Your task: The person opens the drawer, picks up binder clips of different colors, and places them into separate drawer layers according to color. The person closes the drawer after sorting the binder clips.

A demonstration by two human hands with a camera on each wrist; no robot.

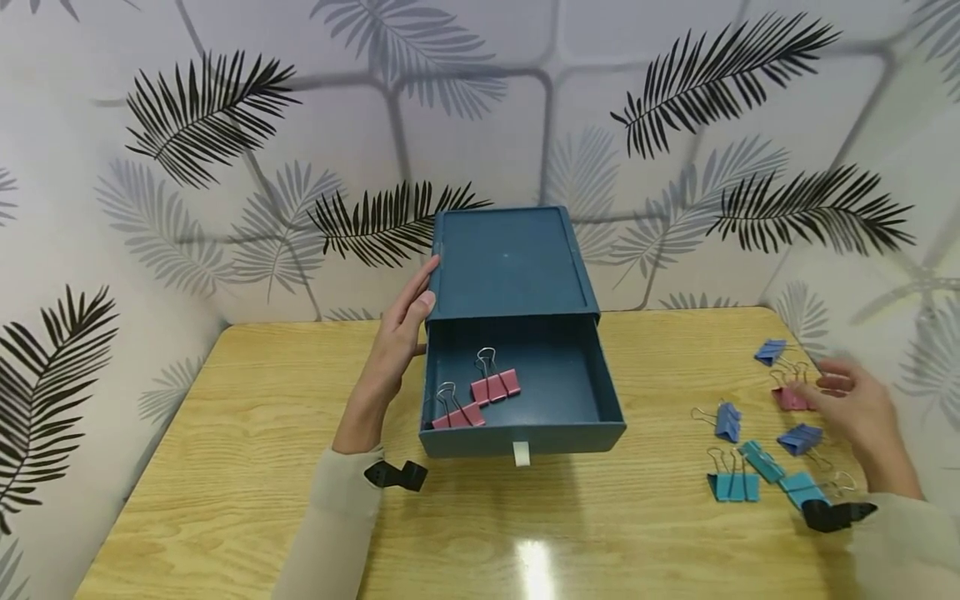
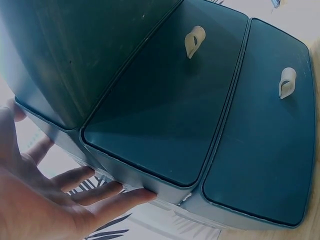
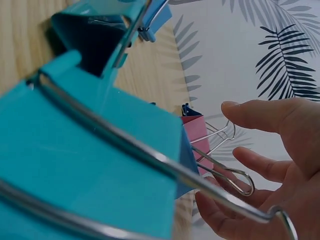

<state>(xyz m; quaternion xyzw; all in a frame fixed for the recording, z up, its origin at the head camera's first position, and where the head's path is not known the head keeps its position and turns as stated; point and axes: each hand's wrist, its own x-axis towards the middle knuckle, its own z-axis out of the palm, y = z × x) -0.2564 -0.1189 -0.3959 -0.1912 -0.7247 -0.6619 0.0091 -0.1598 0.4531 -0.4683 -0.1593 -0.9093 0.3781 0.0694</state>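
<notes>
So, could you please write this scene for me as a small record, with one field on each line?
container: blue box; top drawer pulled out, two lower drawers closed
drawer contents: two pink clips
on table: three blue clips, three teal clips, one pink clip
left hand: against the box's left side
right hand: at the table's pink clip; firm grip not visible

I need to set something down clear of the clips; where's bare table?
Bare: the table left of the left hand, the strip between the open drawer and the nearest blue clip, and the stretch in front of the drawer. Crowded: the right side, with teal clips, a pink clip and more blue clips by the right hand.
</notes>
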